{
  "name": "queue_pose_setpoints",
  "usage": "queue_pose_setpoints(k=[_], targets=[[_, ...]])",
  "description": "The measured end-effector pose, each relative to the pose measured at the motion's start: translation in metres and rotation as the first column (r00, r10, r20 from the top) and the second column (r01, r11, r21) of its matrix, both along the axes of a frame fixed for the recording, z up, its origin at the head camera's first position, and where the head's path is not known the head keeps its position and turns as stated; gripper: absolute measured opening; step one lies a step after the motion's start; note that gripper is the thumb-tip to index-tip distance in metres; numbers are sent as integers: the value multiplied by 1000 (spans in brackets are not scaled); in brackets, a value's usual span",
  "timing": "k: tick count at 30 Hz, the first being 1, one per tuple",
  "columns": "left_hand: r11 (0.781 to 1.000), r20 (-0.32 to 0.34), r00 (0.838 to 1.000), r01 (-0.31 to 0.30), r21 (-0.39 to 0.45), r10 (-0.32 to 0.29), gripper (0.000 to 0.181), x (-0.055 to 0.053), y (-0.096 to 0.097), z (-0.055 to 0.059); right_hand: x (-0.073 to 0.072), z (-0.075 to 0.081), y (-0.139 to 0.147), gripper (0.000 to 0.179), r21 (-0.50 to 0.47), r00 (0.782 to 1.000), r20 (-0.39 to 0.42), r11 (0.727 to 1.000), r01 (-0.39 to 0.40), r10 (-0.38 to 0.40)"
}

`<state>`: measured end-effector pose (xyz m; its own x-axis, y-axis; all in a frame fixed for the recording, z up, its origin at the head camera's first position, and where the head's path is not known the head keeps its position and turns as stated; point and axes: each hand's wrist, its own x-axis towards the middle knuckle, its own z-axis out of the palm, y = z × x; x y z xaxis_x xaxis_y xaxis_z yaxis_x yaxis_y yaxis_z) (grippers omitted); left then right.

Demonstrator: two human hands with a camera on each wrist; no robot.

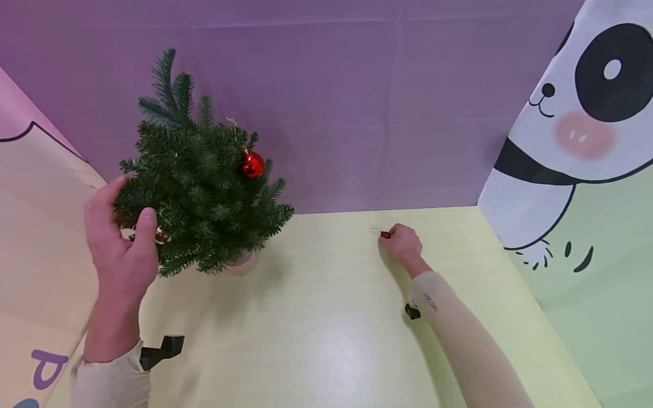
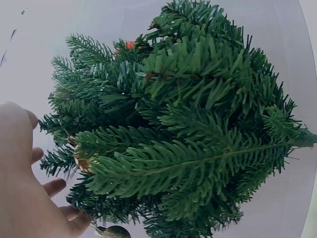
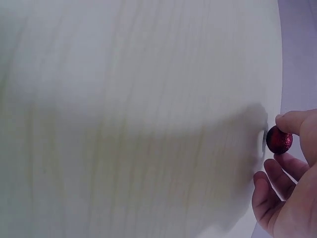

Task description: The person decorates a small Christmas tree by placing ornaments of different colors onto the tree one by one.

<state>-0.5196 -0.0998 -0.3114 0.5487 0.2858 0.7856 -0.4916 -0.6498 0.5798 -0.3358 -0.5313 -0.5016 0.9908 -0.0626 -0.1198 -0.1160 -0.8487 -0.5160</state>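
A small green artificial Christmas tree (image 1: 204,187) stands at the left of the table. My left hand (image 1: 122,238) is at its left side, thumb and fingers spread apart and curved about the outer branches; branches hide some fingertips. Near the thumb hangs a gold bauble (image 1: 162,236), and the left wrist view shows a gold bauble (image 2: 116,231) below the fingertips. A shiny red bauble (image 1: 252,164) hangs on the tree's right side. Over the table's back part, my right hand (image 1: 403,243) pinches a small glittery red bauble (image 3: 279,140) between thumb and finger.
The pale wooden table (image 1: 316,317) meets a purple cloth backdrop (image 1: 326,113) behind. A printed panda (image 1: 586,96) covers the right-hand panel. The tree's round base (image 1: 241,264) shows beneath the branches. Black wrist mounts (image 1: 162,351) stick out from the sleeves.
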Motion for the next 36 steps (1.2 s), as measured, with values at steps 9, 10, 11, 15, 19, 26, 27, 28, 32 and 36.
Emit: queue_pose_setpoints(k=[9,10,11,15,19,26,27,28,32,36], targets=[[994,-286,958,25,109,7,68,-6,3,8,-1,1,0,33,42,1000,11,999,3,-3],[993,-318,948,26,113,11,69,-7,3,8,-1,1,0,34,44,1000,13,999,1,-1],[993,-340,940,29,114,11,68,-8,2,8,-1,2,1,34,47,1000,14,999,-1,0],[993,-369,930,42,111,2,62,-9,2,7,-4,8,5,33,54,1000,20,999,-7,6],[992,-376,927,49,114,-3,60,-9,2,8,-7,18,12,32,93,998,49,995,-31,27],[994,-383,924,29,102,12,59,-10,-2,9,-8,42,32,28,150,983,145,980,-133,111],[995,-387,922,25,99,15,59,-10,-2,8,-9,45,35,28,154,980,157,977,-149,125],[995,-392,920,24,96,16,59,-10,-3,8,-10,49,38,28,155,976,170,975,-162,135],[996,-403,915,18,87,18,59,-10,-3,6,-14,61,48,27,167,963,211,965,-203,166],[995,-380,925,12,94,25,58,-9,-3,7,-21,74,58,24,204,952,238,948,-245,194]])
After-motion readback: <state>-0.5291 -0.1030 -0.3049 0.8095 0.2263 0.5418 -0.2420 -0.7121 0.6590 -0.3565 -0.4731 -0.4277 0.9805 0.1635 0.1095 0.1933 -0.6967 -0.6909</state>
